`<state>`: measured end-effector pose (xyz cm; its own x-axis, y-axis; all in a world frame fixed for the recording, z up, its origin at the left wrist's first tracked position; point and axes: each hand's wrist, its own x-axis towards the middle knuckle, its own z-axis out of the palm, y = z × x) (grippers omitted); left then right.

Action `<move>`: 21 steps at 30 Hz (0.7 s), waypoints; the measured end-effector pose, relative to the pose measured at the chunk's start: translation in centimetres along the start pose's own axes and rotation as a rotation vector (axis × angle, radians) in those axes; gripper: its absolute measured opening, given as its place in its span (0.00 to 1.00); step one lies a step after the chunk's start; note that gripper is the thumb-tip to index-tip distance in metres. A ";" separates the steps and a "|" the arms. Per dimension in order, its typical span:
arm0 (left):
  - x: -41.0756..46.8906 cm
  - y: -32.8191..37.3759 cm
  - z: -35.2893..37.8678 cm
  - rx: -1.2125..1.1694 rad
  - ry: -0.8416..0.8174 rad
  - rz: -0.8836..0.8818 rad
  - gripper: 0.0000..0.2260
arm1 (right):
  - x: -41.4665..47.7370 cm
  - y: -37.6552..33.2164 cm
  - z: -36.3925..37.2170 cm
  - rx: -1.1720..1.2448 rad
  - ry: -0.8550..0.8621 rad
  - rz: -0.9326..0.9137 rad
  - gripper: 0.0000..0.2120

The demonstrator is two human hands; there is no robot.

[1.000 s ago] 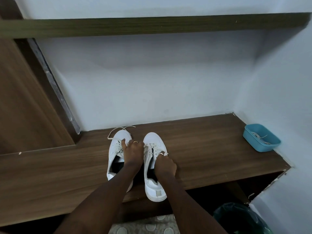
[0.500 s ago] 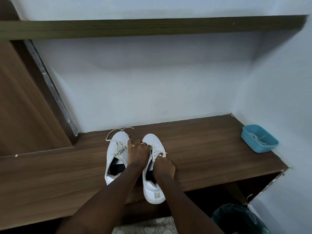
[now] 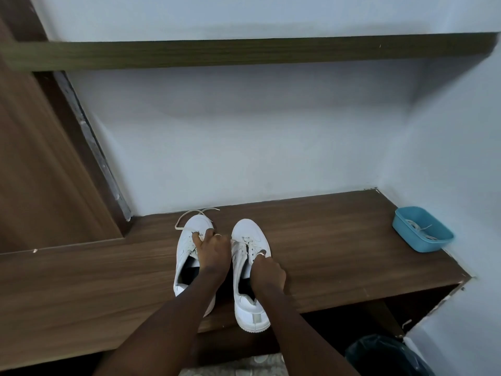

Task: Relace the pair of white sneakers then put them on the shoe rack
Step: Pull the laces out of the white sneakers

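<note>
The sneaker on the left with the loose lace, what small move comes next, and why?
Probably draw the slack through. The left hand pinches the lace on the left sneaker, and its loose end loops past the toe onto the shelf. The right hand grips the right sneaker.

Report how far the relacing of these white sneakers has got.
Done: both sneakers show lace through their eyelets. In hand: the left hand grips lacing on the left sneaker, whose loose ends trail past its toe; the right hand pinches lace on the right sneaker. Left: finishing the lacing, then racking both.
</note>
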<state>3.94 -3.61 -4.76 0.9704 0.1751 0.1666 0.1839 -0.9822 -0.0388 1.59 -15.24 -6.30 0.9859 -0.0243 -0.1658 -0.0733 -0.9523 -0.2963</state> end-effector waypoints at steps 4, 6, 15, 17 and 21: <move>0.0 -0.3 -0.4 -0.028 -0.010 -0.081 0.11 | 0.0 0.0 0.0 -0.005 -0.006 0.008 0.22; -0.1 -0.4 -0.6 -0.022 -0.008 -0.079 0.11 | 0.1 0.0 0.0 -0.011 -0.006 0.010 0.22; -0.1 -1.5 -0.8 -0.149 0.004 -0.239 0.11 | -0.1 0.0 0.0 -0.001 -0.004 0.004 0.21; 0.1 -2.1 -0.7 -0.149 0.009 -0.259 0.10 | -0.1 0.0 -0.1 -0.008 -0.006 0.002 0.21; 0.2 -2.5 -0.7 -0.168 0.045 -0.283 0.11 | -0.2 -0.2 -0.3 -0.020 -0.014 0.004 0.22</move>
<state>3.53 -1.16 -3.96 0.8756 0.4436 0.1914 0.4136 -0.8930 0.1773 1.42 -15.12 -5.94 0.9833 -0.0236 -0.1802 -0.0737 -0.9582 -0.2764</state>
